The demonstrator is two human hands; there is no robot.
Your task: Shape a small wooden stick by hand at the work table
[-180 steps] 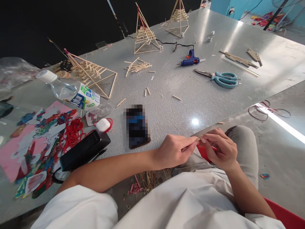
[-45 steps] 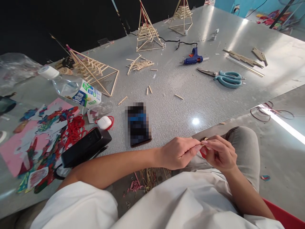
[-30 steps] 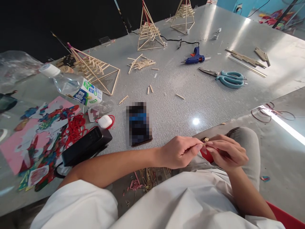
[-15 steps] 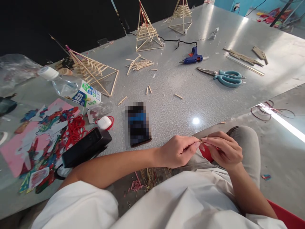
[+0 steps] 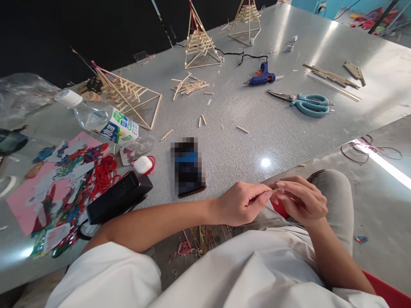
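Observation:
Above my lap, just off the table's front edge, my left hand (image 5: 245, 203) pinches a short, thin wooden stick (image 5: 276, 191) between thumb and forefinger. Curled around the far end of this stick is my right hand (image 5: 303, 201), its fingertips touching it. Part of the stick is hidden by the fingers. On the table nearest my left wrist lies a phone (image 5: 190, 167) with a blurred screen. Beyond it are a few loose short sticks (image 5: 242, 129) and a small heap of sticks (image 5: 190, 87).
Three stick pyramids (image 5: 150, 125) stand toward the back. A blue glue gun (image 5: 265, 76), scissors (image 5: 311, 105) and flat wooden strips (image 5: 334, 77) lie right. To the left are a plastic bottle (image 5: 93, 115), a white earphone case (image 5: 142, 164), a black box (image 5: 118, 196) and red cord (image 5: 104, 171).
The right fingers have loosened and shifted slightly, so more of the stick shows between the hands. My left hand has barely moved. The whole view has shifted a little.

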